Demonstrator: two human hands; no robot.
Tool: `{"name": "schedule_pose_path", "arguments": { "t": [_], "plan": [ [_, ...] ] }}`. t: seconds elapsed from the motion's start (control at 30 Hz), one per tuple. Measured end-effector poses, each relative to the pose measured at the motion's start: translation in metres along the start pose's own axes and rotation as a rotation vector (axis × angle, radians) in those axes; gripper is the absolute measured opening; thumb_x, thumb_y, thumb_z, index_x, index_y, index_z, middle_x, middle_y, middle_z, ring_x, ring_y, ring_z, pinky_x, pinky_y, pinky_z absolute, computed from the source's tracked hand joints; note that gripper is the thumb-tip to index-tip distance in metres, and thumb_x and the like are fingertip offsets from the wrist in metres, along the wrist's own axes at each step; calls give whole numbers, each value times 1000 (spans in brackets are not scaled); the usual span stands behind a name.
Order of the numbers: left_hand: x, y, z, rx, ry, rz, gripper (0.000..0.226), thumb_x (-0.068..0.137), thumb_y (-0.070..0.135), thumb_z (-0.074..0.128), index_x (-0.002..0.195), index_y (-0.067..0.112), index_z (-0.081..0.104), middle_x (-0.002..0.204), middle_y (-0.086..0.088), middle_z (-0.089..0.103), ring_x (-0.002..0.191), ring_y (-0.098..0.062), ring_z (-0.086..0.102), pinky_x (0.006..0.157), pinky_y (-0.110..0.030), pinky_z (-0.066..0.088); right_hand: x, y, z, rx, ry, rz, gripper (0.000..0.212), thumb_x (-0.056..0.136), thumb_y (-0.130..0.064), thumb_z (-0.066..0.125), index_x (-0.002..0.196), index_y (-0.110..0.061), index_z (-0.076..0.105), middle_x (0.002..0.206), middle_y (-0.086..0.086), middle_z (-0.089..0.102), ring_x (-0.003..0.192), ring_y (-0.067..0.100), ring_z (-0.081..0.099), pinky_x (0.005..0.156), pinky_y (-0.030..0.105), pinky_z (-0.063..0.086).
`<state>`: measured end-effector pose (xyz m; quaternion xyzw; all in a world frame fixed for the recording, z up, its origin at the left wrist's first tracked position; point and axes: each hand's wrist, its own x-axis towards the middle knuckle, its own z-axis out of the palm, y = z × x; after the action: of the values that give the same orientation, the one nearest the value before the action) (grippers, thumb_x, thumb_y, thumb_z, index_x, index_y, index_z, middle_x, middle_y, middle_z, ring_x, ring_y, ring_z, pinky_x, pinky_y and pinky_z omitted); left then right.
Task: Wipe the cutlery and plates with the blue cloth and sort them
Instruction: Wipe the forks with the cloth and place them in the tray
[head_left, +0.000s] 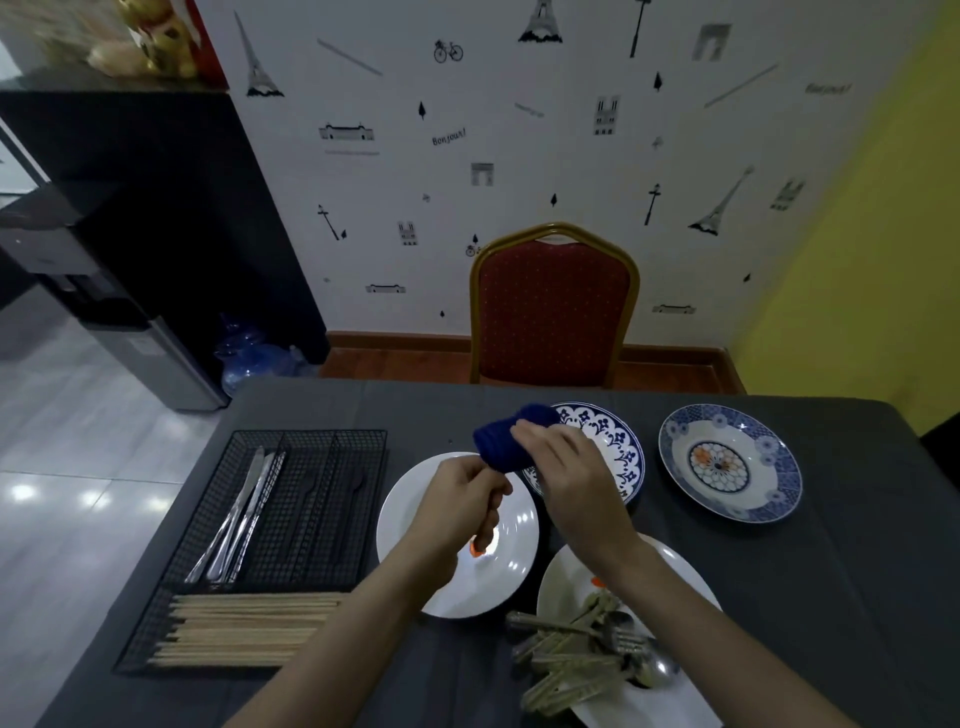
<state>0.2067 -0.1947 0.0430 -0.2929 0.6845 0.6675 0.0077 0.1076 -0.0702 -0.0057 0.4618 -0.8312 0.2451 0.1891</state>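
Nearest you, metal cutlery crowded a white plate at the counter edge; your right hand gripped the fuzzy blue cloth, your left hand clenched a partly hidden utensil.

A single head-worn wide-angle view looks forward and steeply down from close above the near edge of the dark table, the far wall filling the frame's upper half.
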Motion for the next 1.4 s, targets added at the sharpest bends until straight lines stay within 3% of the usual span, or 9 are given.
{"name": "schedule_pose_path", "arguments": {
  "t": [0.27, 0.37, 0.57, 0.73, 0.93, 1.07, 1.13, 1.27, 1.4],
  "plan": [
    [-2, 10, -10, -92, -30, 79, 19, 96, 1, 44, 93, -12, 57, 59, -5, 39, 42, -11, 31, 39, -23, 24, 14, 10, -8, 74, -15, -61, 40, 85, -6, 56, 125, -10, 58, 118, 4, 63, 109, 20, 52, 96, 33, 42],
    [-5, 9, -13, -97, -59, 100, 21, 97, 3, 44, 91, -10, 59, 58, -2, 39, 42, -10, 30, 39, -22, 22, 23, 18, -9, 112, 9, 36, 47, 76, 5, 66, 121, -10, 59, 111, 2, 65, 103, 19, 50, 90, 30, 41],
    [-5, 5, -12, -107, -39, 93, 20, 96, 1, 44, 92, -14, 58, 58, -4, 40, 42, -10, 31, 39, -22, 24, 16, 6, -10, 170, -9, 29, 43, 79, 1, 62, 120, -11, 60, 110, 2, 65, 104, 19, 52, 92, 32, 43],
    [-4, 9, -10, -178, -42, 99, 20, 97, 1, 43, 88, -6, 60, 57, -3, 37, 41, -9, 29, 38, -20, 22, 17, 6, -11, 152, 48, 80, 46, 77, 4, 65, 121, -10, 60, 112, 1, 64, 103, 20, 52, 92, 30, 42],
    [-8, -2, -26, -139, -67, 104, 22, 97, 3, 45, 89, -12, 59, 57, -3, 40, 41, -10, 30, 38, -20, 23, 20, 21, -3, 45, -4, 12, 44, 74, 1, 65, 118, -7, 61, 104, 6, 66, 97, 21, 53, 87, 28, 39],
    [-1, -10, -64, -264, 131, 93, 19, 93, 0, 48, 79, -3, 61, 57, -5, 39, 38, -9, 28, 36, -15, 21, 41, 29, 14, 105, -25, 253, 32, 84, 1, 60, 114, -7, 63, 101, 9, 67, 94, 28, 56, 81, 36, 43],
    [4, -18, -90, -293, 263, 103, 18, 91, 2, 49, 78, 1, 61, 57, -5, 42, 38, -9, 28, 36, -15, 20, 46, 17, 27, 152, -39, 269, 30, 87, -1, 56, 116, -8, 61, 104, 8, 66, 97, 25, 53, 82, 35, 44],
    [5, -63, -133, -180, 457, 67, 25, 94, 5, 43, 79, 4, 63, 53, 0, 41, 44, -12, 34, 40, -22, 27, 47, -18, 58, 247, -116, 258, 31, 89, -2, 55, 118, -10, 60, 107, 6, 65, 99, 21, 52, 83, 27, 36],
    [12, -125, -175, 5, 606, -74, 31, 93, 5, 38, 77, 10, 64, 53, 2, 44, 48, -15, 40, 49, -28, 33, 46, -46, 86, 326, -180, 287, 33, 88, 0, 55, 117, -15, 61, 103, 2, 65, 95, 19, 51, 80, 28, 37]
  ]
}}
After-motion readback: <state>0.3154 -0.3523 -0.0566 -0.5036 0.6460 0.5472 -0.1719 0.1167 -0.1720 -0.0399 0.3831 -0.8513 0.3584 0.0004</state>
